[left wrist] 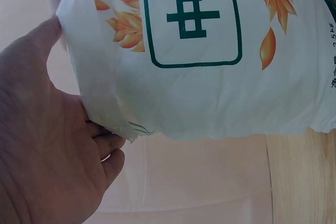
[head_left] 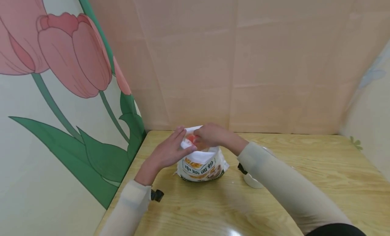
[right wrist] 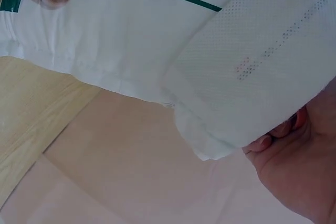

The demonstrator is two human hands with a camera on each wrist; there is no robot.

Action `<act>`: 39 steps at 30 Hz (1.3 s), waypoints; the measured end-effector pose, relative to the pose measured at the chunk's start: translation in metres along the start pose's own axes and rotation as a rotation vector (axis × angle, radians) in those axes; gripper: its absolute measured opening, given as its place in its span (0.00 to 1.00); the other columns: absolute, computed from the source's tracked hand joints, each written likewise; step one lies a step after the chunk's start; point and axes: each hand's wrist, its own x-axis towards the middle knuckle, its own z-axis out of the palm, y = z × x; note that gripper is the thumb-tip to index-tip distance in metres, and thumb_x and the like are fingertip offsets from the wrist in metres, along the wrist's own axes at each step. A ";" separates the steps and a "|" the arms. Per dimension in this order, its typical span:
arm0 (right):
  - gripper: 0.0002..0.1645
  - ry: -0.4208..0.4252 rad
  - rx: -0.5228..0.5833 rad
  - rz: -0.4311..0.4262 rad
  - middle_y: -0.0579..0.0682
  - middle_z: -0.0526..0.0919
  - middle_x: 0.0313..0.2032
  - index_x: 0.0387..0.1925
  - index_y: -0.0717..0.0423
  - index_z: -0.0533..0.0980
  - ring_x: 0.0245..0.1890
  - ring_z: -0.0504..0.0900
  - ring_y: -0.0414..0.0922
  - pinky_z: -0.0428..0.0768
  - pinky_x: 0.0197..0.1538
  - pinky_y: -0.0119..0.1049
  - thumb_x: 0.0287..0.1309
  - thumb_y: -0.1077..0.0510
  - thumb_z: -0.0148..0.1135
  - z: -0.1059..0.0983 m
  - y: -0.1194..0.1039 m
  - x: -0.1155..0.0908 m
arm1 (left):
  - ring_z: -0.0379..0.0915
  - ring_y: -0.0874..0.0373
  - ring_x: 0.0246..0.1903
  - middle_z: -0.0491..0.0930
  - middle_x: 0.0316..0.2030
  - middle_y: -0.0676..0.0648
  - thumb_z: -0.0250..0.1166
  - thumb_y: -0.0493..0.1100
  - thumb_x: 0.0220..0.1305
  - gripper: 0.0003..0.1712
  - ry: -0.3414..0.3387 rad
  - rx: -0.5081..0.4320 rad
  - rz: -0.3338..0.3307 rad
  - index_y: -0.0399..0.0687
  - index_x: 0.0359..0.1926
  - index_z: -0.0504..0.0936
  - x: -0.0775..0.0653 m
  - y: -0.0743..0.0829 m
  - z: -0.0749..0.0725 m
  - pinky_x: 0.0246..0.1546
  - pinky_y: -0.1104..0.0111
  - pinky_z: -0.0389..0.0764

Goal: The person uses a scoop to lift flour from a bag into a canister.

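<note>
A white flour bag with green lettering and orange wheat prints stands upright on the table, its top open. My left hand holds the rim of the bag at its left side, the thumb across the near edge. In the left wrist view the fingers of the left hand go behind the bag's edge. My right hand reaches into the mouth of the bag from the right, fingers curled at a small red object. The folded rim hides most of that object and of the right fingertips.
A white bowl stands on the wooden table, right of the bag and partly hidden by my right sleeve. Behind the table hangs a pinkish-tan sheet. A wall with painted tulips borders the left side.
</note>
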 end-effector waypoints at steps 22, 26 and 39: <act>0.12 0.110 0.158 -0.034 0.44 0.80 0.28 0.36 0.51 0.79 0.30 0.77 0.43 0.78 0.40 0.42 0.74 0.50 0.57 -0.014 0.004 -0.037 | 0.40 0.52 0.79 0.42 0.81 0.50 0.46 0.82 0.64 0.58 0.012 -0.025 -0.024 0.50 0.81 0.48 0.000 -0.001 -0.001 0.74 0.47 0.56; 0.12 0.145 0.141 -0.025 0.45 0.80 0.28 0.36 0.52 0.79 0.30 0.78 0.43 0.78 0.39 0.43 0.73 0.50 0.57 -0.012 0.008 -0.045 | 0.39 0.52 0.79 0.41 0.81 0.49 0.45 0.83 0.63 0.60 0.004 -0.032 -0.030 0.50 0.81 0.47 -0.001 0.000 -0.001 0.74 0.47 0.55; 0.14 0.243 0.204 0.030 0.46 0.84 0.34 0.42 0.53 0.80 0.33 0.81 0.44 0.80 0.41 0.46 0.74 0.48 0.56 -0.006 0.019 -0.070 | 0.37 0.52 0.80 0.44 0.81 0.45 0.42 0.82 0.65 0.61 0.006 0.021 0.002 0.43 0.81 0.47 0.000 0.000 0.001 0.75 0.51 0.54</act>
